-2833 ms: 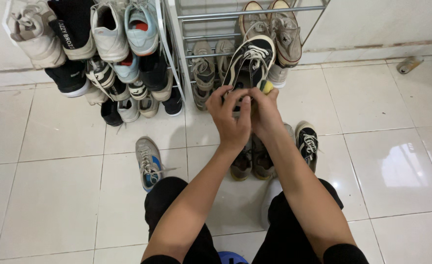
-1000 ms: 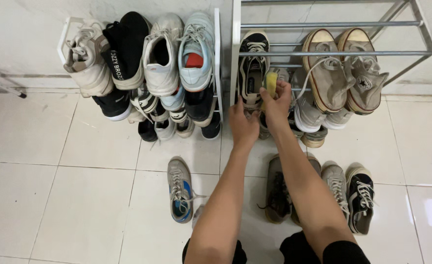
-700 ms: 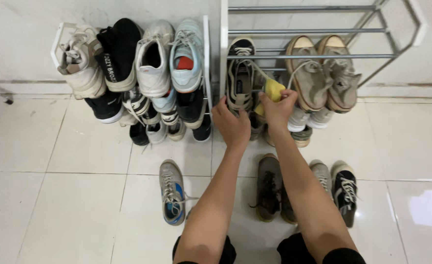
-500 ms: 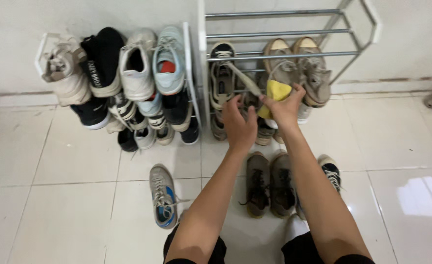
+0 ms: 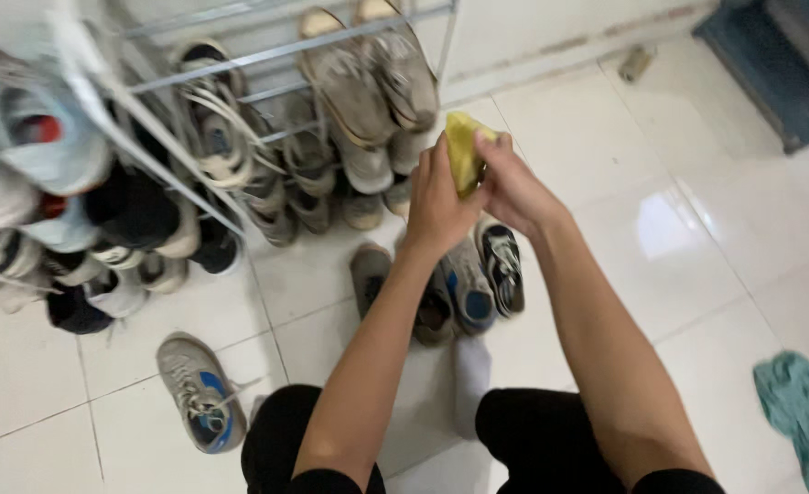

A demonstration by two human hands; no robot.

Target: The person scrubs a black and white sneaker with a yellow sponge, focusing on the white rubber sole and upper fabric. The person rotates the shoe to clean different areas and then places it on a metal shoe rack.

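Note:
Both hands meet in front of me on a yellow cloth (image 5: 463, 152). My left hand (image 5: 436, 203) pinches its left side and my right hand (image 5: 512, 188) grips its right side, holding it upright in the air. Below the hands several shoes stand on the tile floor, among them a black and white sneaker (image 5: 501, 265) and a grey and blue one (image 5: 465, 284). The metal shoe rack (image 5: 281, 53) with a pair of beige canvas sneakers (image 5: 368, 69) is up and to the left of the hands.
A second rack full of shoes (image 5: 48, 174) stands at the left. A lone grey and blue sneaker (image 5: 196, 391) lies at lower left. A teal cloth (image 5: 803, 413) lies on the floor at lower right. A small can (image 5: 635, 62) rests by the wall. A dark mat (image 5: 775, 55) is at the upper right.
My hands have pulled back from the rack and risen, both now on the yellow cloth. The view has swung to the right, showing the teal cloth and the mat.

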